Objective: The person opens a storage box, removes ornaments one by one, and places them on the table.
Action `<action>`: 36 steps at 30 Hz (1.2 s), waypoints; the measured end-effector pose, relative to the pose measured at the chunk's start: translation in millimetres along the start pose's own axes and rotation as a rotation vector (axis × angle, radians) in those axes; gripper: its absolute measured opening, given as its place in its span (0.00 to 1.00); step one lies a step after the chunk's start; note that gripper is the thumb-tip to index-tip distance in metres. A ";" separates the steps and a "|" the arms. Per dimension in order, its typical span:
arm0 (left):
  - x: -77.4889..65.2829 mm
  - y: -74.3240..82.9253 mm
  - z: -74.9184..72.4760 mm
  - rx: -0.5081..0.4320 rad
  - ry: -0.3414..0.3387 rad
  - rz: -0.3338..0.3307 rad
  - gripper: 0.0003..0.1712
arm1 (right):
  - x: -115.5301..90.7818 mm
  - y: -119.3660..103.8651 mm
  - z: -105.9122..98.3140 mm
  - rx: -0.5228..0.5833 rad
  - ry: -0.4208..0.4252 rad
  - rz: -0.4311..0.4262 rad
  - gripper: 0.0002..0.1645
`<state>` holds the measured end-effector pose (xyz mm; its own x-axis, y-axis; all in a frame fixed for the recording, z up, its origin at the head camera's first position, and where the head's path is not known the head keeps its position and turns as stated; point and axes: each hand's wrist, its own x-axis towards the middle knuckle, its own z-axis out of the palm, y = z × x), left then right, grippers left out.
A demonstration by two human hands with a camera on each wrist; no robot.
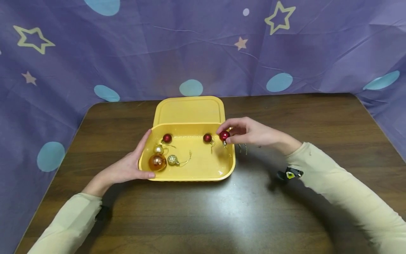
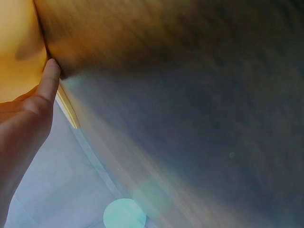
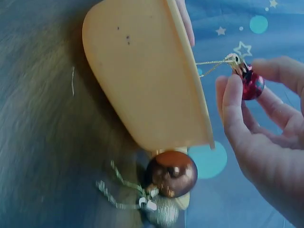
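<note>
A yellow plastic box [image 1: 203,173] stands on the table, its left end spanned by my left hand [image 1: 128,167], thumb over the near rim and fingers along the side. In the left wrist view one finger [image 2: 49,78] lies along the outer wall. My right hand [image 1: 250,132] pinches a small shiny red bauble [image 1: 224,135] over the box's right rim, its cap and gold string showing in the right wrist view. Inside lie two red baubles, one left [image 1: 167,138], one right [image 1: 207,138], a pale gold bauble [image 1: 158,149], an amber bauble [image 1: 157,162] and a glittery gold bauble [image 1: 172,159].
Behind the box lies its yellow lid [image 1: 190,109]. Outside the box's right end, a copper bauble [image 3: 172,174] and a glittery one [image 3: 162,212] with strings sit on the table, mostly hidden by my right hand in the head view. A purple patterned curtain [image 1: 215,53] hangs behind the table.
</note>
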<state>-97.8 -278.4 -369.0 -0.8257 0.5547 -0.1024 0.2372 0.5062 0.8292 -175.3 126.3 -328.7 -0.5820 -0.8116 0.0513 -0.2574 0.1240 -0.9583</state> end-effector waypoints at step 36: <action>-1.5 0.6 1.6 0.033 0.034 -0.007 0.74 | -70.8 39.8 -51.2 -0.074 0.585 0.303 0.20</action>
<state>-95.6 -277.9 -369.2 -0.8439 0.5290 -0.0889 0.2478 0.5314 0.8100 -183.8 217.9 -356.1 -0.9544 -0.2936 -0.0537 -0.0565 0.3544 -0.9334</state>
